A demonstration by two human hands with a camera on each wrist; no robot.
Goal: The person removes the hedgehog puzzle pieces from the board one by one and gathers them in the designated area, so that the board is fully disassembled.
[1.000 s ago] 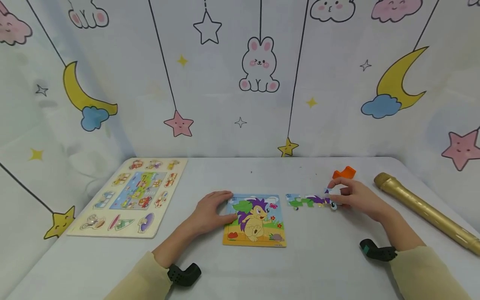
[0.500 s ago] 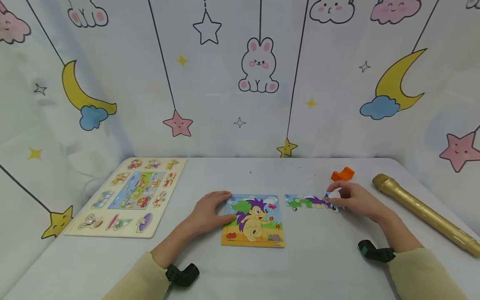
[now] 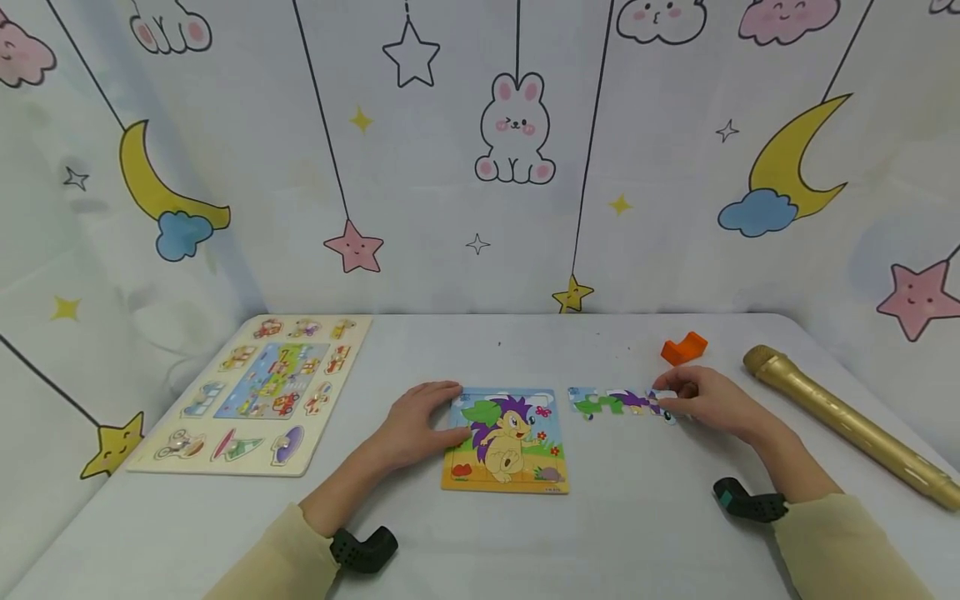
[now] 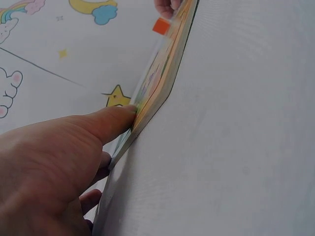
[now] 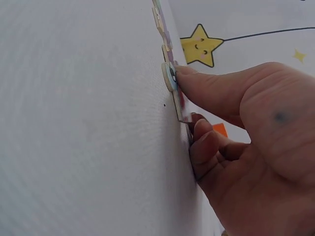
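Left hand (image 3: 420,427): spread, resting on hedgehog board (image 3: 510,457);
Right hand (image 3: 708,404): pinches end piece (image 5: 180,101);
Puzzle strip (image 3: 611,403): 1 row, seemingly near-joined; lower rows apparently left

Puzzle board (image 3: 517,454) left of puzzle strip (image 3: 633,402), microphone (image 3: 851,418) farther right

White table (image 3: 615,542) — hedgehog board (image 3: 505,442), microphone (image 3: 852,426), perhaps

Orange block (image 3: 684,348) and gold microphone (image 3: 847,423) hem the right hand (image 3: 708,402); bare tabletop (image 3: 600,533) (nearer the person) leaves passage between forearms (image 3: 348,483).
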